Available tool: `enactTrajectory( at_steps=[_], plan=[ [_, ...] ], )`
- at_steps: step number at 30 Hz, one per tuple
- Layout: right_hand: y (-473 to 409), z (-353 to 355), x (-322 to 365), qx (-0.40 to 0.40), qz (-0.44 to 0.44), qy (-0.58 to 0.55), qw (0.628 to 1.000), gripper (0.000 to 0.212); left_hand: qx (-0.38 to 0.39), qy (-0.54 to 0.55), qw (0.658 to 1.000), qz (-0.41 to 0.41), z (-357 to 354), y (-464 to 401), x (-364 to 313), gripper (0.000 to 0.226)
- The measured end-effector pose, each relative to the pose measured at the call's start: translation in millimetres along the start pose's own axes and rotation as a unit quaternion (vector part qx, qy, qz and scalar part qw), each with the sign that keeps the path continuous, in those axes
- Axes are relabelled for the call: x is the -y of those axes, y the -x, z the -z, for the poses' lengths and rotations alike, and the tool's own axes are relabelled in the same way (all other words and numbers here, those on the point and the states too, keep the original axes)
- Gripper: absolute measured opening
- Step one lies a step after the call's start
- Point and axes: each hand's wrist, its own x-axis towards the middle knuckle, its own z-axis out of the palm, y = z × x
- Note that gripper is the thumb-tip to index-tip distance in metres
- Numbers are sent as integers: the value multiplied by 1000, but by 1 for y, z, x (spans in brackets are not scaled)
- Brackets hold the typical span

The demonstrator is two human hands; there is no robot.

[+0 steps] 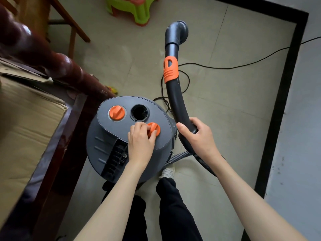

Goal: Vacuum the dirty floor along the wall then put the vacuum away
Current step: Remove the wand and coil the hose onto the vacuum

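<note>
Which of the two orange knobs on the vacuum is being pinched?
The nearer orange knob, right of the other, pinched by the left hand; the far-left knob sits untouched.

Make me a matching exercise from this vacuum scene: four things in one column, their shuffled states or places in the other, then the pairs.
Things:
1. left hand
2. right hand
3. round port on the vacuum canister
4. power cord

States or places:
A. lies across the floor tiles
B. grips the curved hose handle
C. open, nothing plugged in
D. pinches the nearer orange knob

Pairs: 1-D, 2-B, 3-C, 4-A
</note>
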Motion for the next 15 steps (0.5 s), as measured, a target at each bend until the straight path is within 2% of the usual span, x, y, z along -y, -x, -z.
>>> enactTrajectory(
  at_steps=[3,6,8,10,11,13,15],
  plan=[
    [6,3,11,9,14,13,1000,19,42,39,998,-15,24,-1,-4,36],
    [13,9,30,27,29,45,998,17,18,91,994,-64,63,-8,-20,54],
    [21,12,47,32,37,64,997,26,-31,58,987,-149,93,-14,-36,68],
    [31,16,67,39,42,66,996,33,-69,-5,964,-257,121,-18,-52,79],
    [38,18,77,45,44,54,997,30,-78,-42,945,-315,132,-19,-59,76],
    [56,22,98,57,56,16,997,18,-94,-107,894,-425,153,-19,-68,57],
    [76,26,115,56,73,-4,996,12,-98,-146,855,-488,173,-16,-72,37]
  ],
)
